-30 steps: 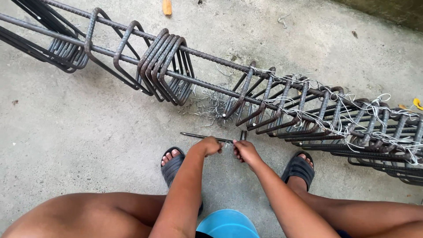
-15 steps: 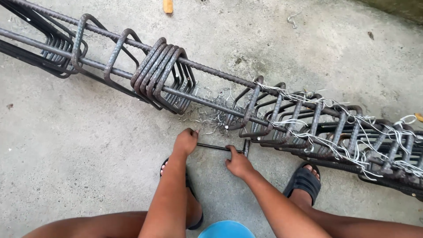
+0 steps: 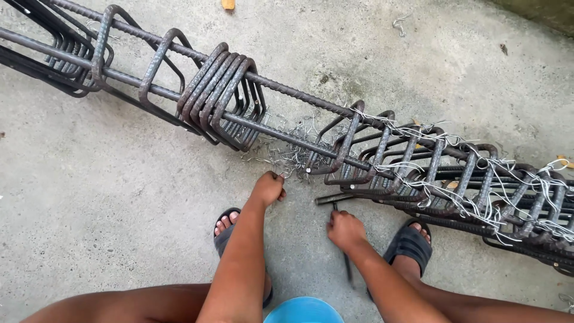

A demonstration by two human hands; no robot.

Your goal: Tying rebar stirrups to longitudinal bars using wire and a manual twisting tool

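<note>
I see my left hand closed in a loose fist at the near edge of a heap of short wire pieces, its fingertips pinching into the strands that lie on the concrete floor. My right hand is curled shut around a thin dark metal rod, which runs under the hand: its tip pokes out just above the knuckles and the rest trails back along my forearm. Just beyond that hand, the end of a ribbed steel bar sticks out from the bottom of a long rebar cage that crosses the floor from upper left to lower right. The wire heap sits under the cage, between a bunch of loose stirrups pushed tight together on the left and the spaced stirrups on the right, which are already bound with pale tie wire. My feet in dark sandals rest on the floor on either side of my arms, and the rim of a blue bucket shows between my knees.
</note>
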